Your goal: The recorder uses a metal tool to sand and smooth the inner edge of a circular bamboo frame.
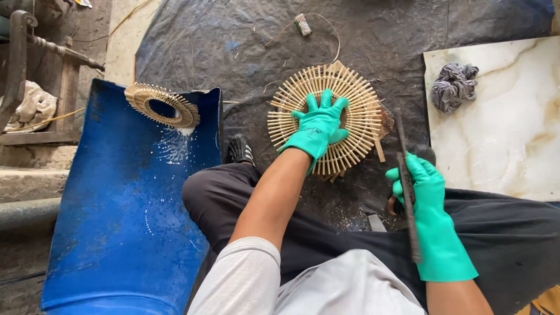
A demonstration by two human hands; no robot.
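Observation:
My left hand [318, 127], in a green rubber glove, lies flat with fingers spread on the middle of a round ring of radiating bamboo sticks [356, 99]. The ring rests on a small wooden block on the dark ground sheet. My right hand [423, 186], also green-gloved, grips a long dark flat file [408, 198] that stands roughly upright beside my right knee, a little to the right of the ring.
A second bamboo stick ring [163, 105] lies on a curved blue plastic sheet [116, 221] at the left. A pale marble slab [501, 128] with a grey rag [455, 86] is at the right. A wooden stand [35, 70] with cloth is far left. My black shoe [239, 150] sits below the ring.

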